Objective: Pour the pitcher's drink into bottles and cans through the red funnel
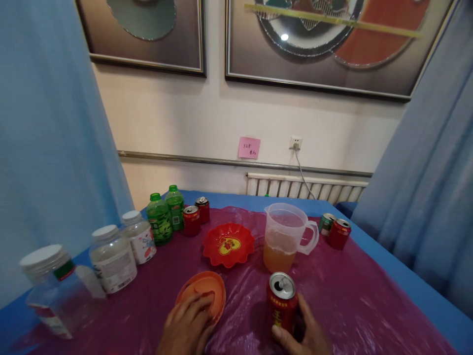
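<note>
Left hand (188,323) lies flat, fingers spread, on round orange plastic lid (202,295); resting on it, nothing gripped. Right hand (305,331) is wrapped round red aluminium drink can (281,301), thumb on the front. Can stands upright on purple plastic sheet (351,296), just right of the lid. Just beyond can: clear plastic jug (286,236), part full of orange liquid. Beyond lid: red scalloped plastic dish (228,245). Far left of left hand: white-capped clear jars (113,256), then two green bottles (160,219) and two small red cans (192,220). Right of jug: two more cans (338,232).
</note>
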Available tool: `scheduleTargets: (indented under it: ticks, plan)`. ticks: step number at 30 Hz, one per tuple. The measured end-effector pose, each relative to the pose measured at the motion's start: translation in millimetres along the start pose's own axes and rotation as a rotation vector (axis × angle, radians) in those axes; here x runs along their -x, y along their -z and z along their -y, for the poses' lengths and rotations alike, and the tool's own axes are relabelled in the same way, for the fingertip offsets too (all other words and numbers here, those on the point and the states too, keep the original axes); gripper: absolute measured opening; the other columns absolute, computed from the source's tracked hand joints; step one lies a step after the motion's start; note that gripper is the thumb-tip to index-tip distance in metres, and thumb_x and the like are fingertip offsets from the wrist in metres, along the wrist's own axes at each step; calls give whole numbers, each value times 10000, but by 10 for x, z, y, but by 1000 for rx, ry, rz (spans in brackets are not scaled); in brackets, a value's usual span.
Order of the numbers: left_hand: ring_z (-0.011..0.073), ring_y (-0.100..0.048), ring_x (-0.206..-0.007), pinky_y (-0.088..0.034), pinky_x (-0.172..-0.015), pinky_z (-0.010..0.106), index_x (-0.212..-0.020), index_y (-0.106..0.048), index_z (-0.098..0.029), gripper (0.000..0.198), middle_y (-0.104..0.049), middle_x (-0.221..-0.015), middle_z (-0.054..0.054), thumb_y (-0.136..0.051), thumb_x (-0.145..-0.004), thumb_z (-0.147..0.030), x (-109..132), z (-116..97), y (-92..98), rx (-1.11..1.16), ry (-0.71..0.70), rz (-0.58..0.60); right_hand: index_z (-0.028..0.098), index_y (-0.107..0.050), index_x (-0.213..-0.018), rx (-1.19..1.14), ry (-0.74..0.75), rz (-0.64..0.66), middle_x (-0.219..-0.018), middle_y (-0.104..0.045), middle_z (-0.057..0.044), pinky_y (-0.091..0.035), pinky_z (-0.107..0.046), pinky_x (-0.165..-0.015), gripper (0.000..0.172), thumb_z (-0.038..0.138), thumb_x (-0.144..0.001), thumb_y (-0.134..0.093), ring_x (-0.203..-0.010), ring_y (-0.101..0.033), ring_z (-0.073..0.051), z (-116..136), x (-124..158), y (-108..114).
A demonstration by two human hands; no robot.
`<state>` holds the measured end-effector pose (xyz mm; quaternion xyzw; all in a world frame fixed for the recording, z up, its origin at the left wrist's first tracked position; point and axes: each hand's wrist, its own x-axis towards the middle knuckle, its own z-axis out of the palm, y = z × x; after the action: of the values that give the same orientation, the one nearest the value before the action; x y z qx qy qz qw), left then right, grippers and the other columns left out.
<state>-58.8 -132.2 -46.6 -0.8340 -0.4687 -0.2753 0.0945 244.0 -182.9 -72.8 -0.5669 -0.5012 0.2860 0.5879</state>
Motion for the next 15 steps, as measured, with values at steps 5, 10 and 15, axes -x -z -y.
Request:
scheduleTargets:
  ticks: [5,10,15]
  plan:
    - [300,-685,-1205,-595,-986,386,-1401,-571,-318,606,-689,-1367,72,-745,-831,-428,-109,-340,111,143,31,-51,206,-623,-1326,-11,143,111,-1287,-718,-128,-556,-415,-1003,688,415,-698,-814,-1193,-676,-328,50,-166,-190]
    - [315,-644,-1266,-572,-1032,420,-1548,-361,-252,954,-620,-1444,131,-824,-716,-324,-353,-766,151,471,127,85,245,-602,-1364,-24,336,238,-1280,-716,-118,-573,-398,-974,706,448,-717,-799,-1152,-696,-319,102,-140,-489]
    - [311,-691,-1169,-548,-1029,471,-1317,-584,-235,611,-722,-1277,103,-747,-739,-345,-780,-505,321,518,354,97,287,-492,-1486,37,364,184,-1405,-639,-131,-547,-461,-1027,856,304,-701,-832,-1266,-625,-362,-44,-40,-484]
